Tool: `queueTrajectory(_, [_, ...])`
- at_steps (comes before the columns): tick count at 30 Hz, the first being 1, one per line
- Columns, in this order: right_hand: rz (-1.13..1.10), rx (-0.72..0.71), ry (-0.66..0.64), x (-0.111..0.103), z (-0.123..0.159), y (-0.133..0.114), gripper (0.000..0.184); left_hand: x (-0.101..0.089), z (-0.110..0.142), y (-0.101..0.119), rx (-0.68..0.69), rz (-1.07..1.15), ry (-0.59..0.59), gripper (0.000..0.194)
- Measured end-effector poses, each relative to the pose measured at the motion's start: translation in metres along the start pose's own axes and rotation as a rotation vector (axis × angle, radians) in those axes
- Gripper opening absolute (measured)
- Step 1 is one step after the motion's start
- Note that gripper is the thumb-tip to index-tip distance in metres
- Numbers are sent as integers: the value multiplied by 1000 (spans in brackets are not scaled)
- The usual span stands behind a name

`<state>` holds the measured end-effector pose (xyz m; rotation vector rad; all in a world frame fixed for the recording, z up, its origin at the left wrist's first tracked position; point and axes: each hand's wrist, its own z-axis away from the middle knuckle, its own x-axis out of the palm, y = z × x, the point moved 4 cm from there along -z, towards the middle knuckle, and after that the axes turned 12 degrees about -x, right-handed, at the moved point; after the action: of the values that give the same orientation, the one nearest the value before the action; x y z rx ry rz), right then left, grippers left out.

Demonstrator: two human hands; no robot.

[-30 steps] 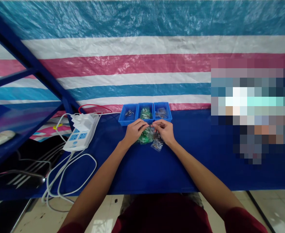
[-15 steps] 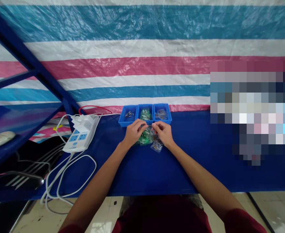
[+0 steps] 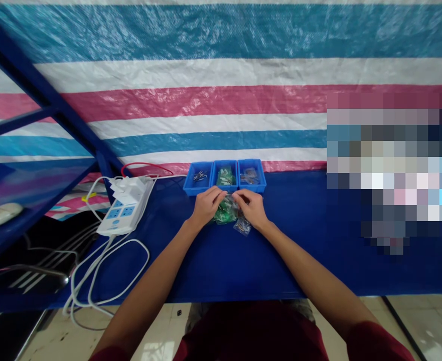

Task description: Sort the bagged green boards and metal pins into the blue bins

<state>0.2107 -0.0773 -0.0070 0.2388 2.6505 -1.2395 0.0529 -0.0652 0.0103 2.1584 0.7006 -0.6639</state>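
Observation:
Both of my hands meet over the table, just in front of three blue bins. My left hand [image 3: 206, 205] is closed in a pinch at the left end of what looks like a small clear plastic bag [image 3: 231, 198]. Pinched at its right side is my right hand [image 3: 253, 207], fingertips close to the left ones. The bag's contents are too small to tell. Beneath the hands lie green-looking clear packets [image 3: 225, 214]. A little clear bag of small metal parts [image 3: 242, 226] rests by the right wrist.
The left bin [image 3: 194, 190] holds small metal pins, the middle bin [image 3: 224, 163] greenish packets, the right bin [image 3: 251, 162] clear packets. A white power strip [image 3: 121, 215] with looped cables [image 3: 138, 241] lies left. A blue frame post [image 3: 76, 123] stands there. The right side is pixelated.
My right fingertips have shifted slightly left, narrowing the gap to the left hand. My left hand stays nearly in place. The bins and packets have not moved.

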Motion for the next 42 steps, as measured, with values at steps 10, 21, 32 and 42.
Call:
queueTrajectory(10, [34,63,-52,1,0,2,43,0,-1,6,47,101,-26,25])
queueTrajectory(21, [9,13,-92,2,-1,0,39,4,0,1,29,59,-47,43])
queueTrajectory(32, [54,9,-102,3,0,5,53,3,1,7,84,28,-67,40])
queueTrajectory(42, [56,-26,-45,-2,-1,-1,39,0,0,7,68,123,-61,39])
